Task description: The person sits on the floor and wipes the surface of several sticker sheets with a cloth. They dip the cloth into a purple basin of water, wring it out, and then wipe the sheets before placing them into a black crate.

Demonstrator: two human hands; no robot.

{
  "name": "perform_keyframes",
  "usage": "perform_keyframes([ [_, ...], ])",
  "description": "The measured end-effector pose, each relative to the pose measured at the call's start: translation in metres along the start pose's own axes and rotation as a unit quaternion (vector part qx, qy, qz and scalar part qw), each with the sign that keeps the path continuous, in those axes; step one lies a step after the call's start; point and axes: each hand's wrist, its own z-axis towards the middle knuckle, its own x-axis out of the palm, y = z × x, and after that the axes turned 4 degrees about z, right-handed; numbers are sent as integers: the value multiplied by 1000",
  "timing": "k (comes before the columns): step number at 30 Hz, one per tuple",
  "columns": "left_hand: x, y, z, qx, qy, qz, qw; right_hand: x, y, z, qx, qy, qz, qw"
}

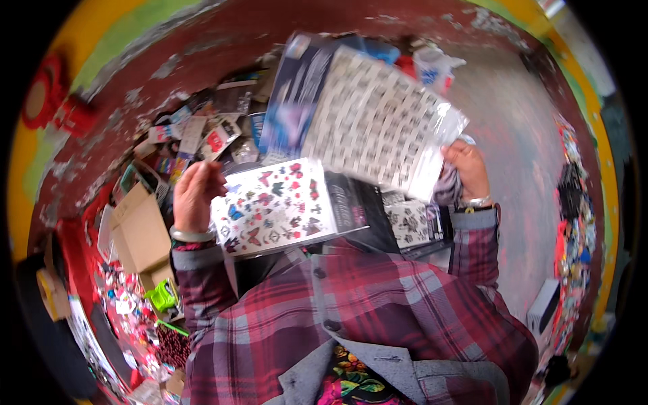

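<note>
My right hand [467, 169] grips the lower right corner of a clear-wrapped sheet [378, 118] with rows of small dark patterns, held up at a tilt. Something greyish and crumpled shows under that hand; I cannot make out what it is. Behind the wrapped sheet stands a dark blue printed packet [290, 101], partly covered. A white temporary tattoo sheet [273, 206] with coloured butterflies and flowers lies in front of me. My left hand [197, 196], slightly blurred, is beside its left edge with fingers curled together. Whether they pinch anything is hidden.
A black-and-white patterned sheet [408, 223] lies near my right wrist. Mixed small packets [209, 131] pile up at the far left, above an open cardboard box [142, 229] and a green plastic item [160, 295]. Colourful small goods [574, 250] line the right edge.
</note>
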Motion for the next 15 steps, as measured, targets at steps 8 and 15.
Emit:
perform_keyframes([
  [8,-4,42,-17,-93,50,148,983,-156,-105,-3,6,-250,146,957],
  [15,2,53,-30,-120,33,187,974,-232,-289,-22,141,-323,342,871],
])
